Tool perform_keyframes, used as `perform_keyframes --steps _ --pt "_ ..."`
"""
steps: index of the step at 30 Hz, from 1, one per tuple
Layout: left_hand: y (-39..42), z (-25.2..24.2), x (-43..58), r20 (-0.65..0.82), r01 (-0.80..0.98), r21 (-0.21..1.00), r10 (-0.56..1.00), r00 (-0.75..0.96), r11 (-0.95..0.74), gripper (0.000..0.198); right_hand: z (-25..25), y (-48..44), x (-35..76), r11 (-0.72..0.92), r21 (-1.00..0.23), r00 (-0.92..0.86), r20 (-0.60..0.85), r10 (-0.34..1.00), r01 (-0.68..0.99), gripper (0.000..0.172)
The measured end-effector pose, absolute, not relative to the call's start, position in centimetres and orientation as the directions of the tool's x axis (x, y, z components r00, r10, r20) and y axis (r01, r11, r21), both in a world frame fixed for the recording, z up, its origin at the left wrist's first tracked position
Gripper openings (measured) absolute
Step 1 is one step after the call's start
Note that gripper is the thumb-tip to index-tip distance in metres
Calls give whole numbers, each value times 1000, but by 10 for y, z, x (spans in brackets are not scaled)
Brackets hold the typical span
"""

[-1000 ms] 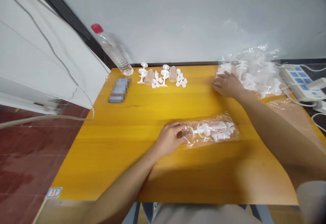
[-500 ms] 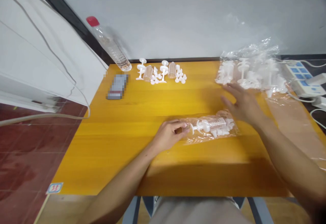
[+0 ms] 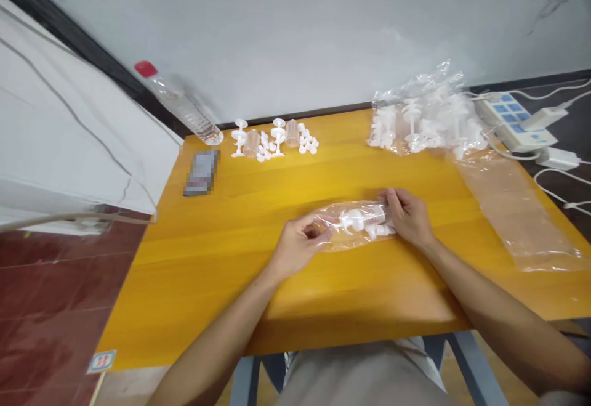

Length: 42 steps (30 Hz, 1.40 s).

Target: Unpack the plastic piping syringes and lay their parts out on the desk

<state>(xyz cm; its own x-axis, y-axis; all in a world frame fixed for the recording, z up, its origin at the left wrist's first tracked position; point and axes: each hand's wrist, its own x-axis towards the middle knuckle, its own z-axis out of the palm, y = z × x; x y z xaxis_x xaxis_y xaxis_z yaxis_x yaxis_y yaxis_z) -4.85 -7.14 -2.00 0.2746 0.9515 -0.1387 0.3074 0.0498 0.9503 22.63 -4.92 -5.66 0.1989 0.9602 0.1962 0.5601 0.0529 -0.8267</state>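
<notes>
A clear plastic bag point(image 3: 341, 243) lies across the middle of the table between my two hands. Inside it are a white plunger piece point(image 3: 354, 219), a clear cylinder point(image 3: 375, 214) and small white parts point(image 3: 381, 230). My left hand point(image 3: 298, 243) grips the bag's left end, thumb and fingers curled at its edge. At the opposite end, my right hand point(image 3: 409, 215) pinches the bag with thumb against fingers. The fingertips of the right hand are partly hidden.
Two groups of white plungers point(image 3: 277, 138), clear cylinders and small caps stand at the back. A water bottle point(image 3: 184, 107) and phone point(image 3: 202, 172) are left. Filled bags point(image 3: 422, 125), a flat bag point(image 3: 517, 209) and a power strip point(image 3: 517, 122) with cables lie right.
My right hand has come down from near the filled bags and closed on the right end of the bag. My left hand stays at the left end. The view has shifted.
</notes>
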Motion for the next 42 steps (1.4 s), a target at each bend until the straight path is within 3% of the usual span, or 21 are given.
perform_keyframes --steps 5,8,17,28,32,36,42 --pt "-67 33 -45 51 357 922 961 273 -151 24 -53 -44 224 -39 -898 303 106 947 437 59" --pt "-61 65 -42 89 368 915 973 215 -166 27 -49 -43 225 -37 -922 325 97 941 385 61" --pt "-60 120 -46 345 386 891 909 -233 -239 21 -50 -37 235 -39 -984 373 29 927 173 68" --pt "-48 196 6 461 608 687 885 58 -398 18 -43 -42 234 -81 -996 338 -64 939 36 72" --pt "-40 196 -8 488 606 704 872 -32 -371 13 -41 -43 235 -99 -995 332 -85 940 24 71" --pt "-28 175 -49 403 407 868 881 -247 -283 12 -33 -45 243 -110 -992 326 -86 942 54 71" --pt "-11 103 -110 198 102 980 844 -499 -170 21 -32 -36 287 -159 -925 385 -15 923 345 69"
